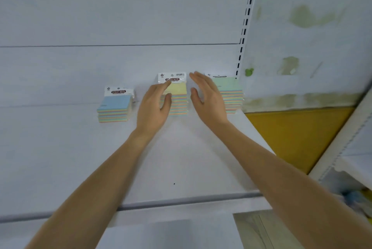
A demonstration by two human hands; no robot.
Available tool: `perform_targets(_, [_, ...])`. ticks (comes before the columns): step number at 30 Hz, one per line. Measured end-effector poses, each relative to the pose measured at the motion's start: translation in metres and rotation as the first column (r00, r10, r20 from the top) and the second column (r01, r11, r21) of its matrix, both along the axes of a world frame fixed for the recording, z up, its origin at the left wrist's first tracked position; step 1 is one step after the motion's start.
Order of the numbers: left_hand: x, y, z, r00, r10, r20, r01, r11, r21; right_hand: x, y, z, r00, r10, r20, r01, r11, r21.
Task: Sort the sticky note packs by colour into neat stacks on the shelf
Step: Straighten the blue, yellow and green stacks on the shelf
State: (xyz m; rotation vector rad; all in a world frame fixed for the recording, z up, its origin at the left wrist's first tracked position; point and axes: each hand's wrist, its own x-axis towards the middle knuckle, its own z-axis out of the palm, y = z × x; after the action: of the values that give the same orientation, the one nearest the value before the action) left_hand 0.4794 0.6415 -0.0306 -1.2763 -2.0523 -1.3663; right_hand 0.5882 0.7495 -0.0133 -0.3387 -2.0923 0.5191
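Three stacks of sticky note packs stand at the back of the white shelf (181, 158). A short blue-topped stack (114, 107) is on the left, a taller yellow-topped stack (178, 95) in the middle, and a green-topped stack (231, 95) on the right by the shelf upright. My left hand (153, 107) rests against the left side of the yellow stack, fingers touching its edge and label. My right hand (207, 97) is flat and spread just right of the yellow stack, a small gap away, and hides part of the green stack. Neither hand holds a pack.
A slotted white upright (244, 27) marks the shelf's right end. Beyond it are a stained wall (312, 37) and a yellow panel (296, 134). Another white shelf unit (352, 158) stands at the far right. The shelf's front edge (161, 204) runs below my forearms.
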Motion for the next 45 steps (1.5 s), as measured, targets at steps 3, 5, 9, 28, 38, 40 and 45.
perform_targets(3, [0.015, 0.013, 0.009, 0.996, -0.092, -0.003, 0.092, 0.993, -0.070, 0.024, 0.025, 0.006, 0.995, -0.081, 0.052, 0.083, 0.996, -0.036])
perform_targets(5, [0.028, 0.028, 0.013, 0.991, -0.126, 0.033, 0.131, 0.966, -0.223, 0.042, 0.042, 0.004, 0.988, -0.131, 0.077, 0.140, 0.983, -0.118])
perform_targets(9, [0.058, 0.067, 0.022, 0.970, -0.166, 0.178, 0.217, 0.922, -0.320, 0.062, 0.060, -0.002, 0.974, -0.202, 0.102, 0.226, 0.884, -0.410])
perform_targets(28, [0.067, 0.122, -0.009, 0.917, -0.112, 0.383, 0.150, 0.986, -0.071, 0.043, 0.075, -0.027, 0.973, -0.178, -0.147, -0.023, 0.559, -0.829])
perform_targets(38, [0.063, 0.119, -0.014, 0.889, -0.102, 0.445, 0.156, 0.984, -0.088, 0.049, 0.081, -0.030, 0.977, -0.104, 0.188, 0.200, 0.755, -0.624])
perform_targets(40, [0.062, 0.119, -0.013, 0.874, -0.106, 0.474, 0.162, 0.983, -0.081, 0.048, 0.083, -0.030, 0.974, -0.106, 0.198, 0.207, 0.768, -0.606])
perform_targets(45, [0.057, 0.120, -0.017, 0.821, -0.097, 0.563, 0.202, 0.971, -0.127, 0.044, 0.087, -0.032, 0.965, -0.136, 0.226, 0.251, 0.740, -0.624])
